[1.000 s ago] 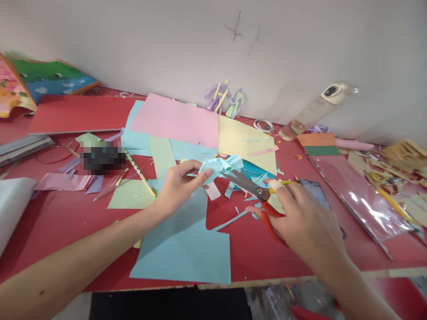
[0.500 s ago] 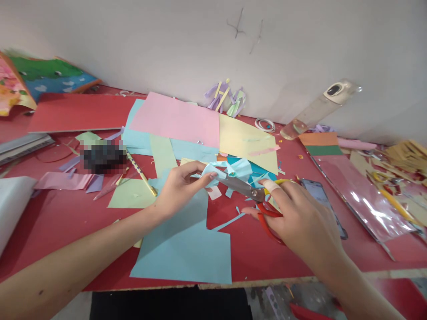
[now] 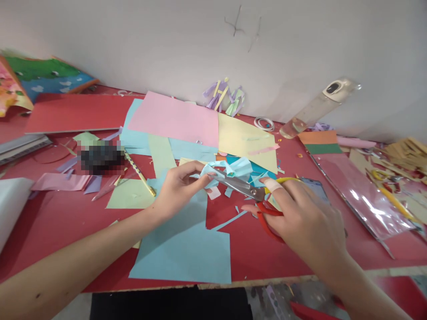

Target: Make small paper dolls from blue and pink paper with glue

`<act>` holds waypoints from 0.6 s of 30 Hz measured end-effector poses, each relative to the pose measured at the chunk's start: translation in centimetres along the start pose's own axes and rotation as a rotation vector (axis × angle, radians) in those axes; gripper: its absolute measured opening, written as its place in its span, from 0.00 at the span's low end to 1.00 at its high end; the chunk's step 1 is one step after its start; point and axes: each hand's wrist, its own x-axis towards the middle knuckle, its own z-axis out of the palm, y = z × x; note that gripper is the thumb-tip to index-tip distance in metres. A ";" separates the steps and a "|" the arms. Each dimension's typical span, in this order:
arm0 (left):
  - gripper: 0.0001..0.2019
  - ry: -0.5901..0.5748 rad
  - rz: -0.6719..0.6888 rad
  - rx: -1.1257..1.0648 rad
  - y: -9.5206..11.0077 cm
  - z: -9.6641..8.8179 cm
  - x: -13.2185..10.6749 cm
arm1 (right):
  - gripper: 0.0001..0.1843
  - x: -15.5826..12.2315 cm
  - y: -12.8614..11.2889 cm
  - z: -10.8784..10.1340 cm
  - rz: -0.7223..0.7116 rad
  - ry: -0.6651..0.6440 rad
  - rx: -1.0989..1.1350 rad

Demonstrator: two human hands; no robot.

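Note:
My left hand [image 3: 183, 186] pinches a folded light-blue paper piece [image 3: 242, 167] between thumb and fingers, above the table. My right hand [image 3: 302, 218] grips scissors [image 3: 268, 209] with one red and one yellow handle. Their metal blades point left and meet the paper close to my left thumb. A pale band wraps one finger of my right hand. Below my hands lies a larger light-blue sheet [image 3: 187, 249], partly covered by my left forearm. Small blue offcuts [image 3: 230, 221] are scattered under the blades.
Pink [image 3: 176, 118] and yellow sheets [image 3: 247, 138] lie at the back. A clear bottle [image 3: 310, 111] leans against the wall. A phone [image 3: 315, 189] lies partly behind my right hand, near a pink plastic sleeve [image 3: 363, 195]. A patterned pencil [image 3: 140, 173] and paper scraps are at the left.
The scissor blades have tilted slightly and now reach farther along the blue paper, close to my left thumb. Both hands stay in nearly the same place; the view has shifted slightly.

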 end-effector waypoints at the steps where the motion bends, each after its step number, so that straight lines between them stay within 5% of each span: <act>1: 0.04 0.000 0.003 0.001 0.0 0.0 0.0 | 0.23 0.0 0.0 0.0 -0.003 0.008 -0.005; 18: 0.06 0.022 -0.016 0.034 -0.4 0.0 0.0 | 0.18 0.2 0.2 0.0 -0.002 0.063 0.012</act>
